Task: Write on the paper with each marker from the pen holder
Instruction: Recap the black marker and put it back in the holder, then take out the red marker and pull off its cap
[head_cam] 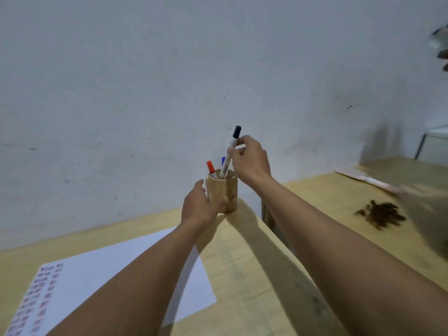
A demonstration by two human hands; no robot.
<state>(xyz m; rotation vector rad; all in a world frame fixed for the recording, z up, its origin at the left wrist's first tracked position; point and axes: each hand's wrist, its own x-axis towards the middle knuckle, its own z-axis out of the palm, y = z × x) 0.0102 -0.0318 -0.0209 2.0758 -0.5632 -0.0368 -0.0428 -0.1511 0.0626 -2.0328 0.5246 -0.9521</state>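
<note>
A round wooden pen holder [226,194] stands on the table near the wall. My left hand [199,207] wraps around its left side and grips it. My right hand [249,159] pinches a white marker with a black cap [233,144], whose lower end is still inside the holder. A red-capped marker [211,167] and a blue-capped marker [223,161] stick out of the holder. A white sheet of paper [97,270] lies on the table at the near left, with rows of coloured writing along its left side.
The wooden table [247,263] meets a pale wall at the back. A second wooden surface [339,197] at the right carries a dark brown clump [380,213] and a pale flat strip [371,181]. A narrow gap separates the two surfaces.
</note>
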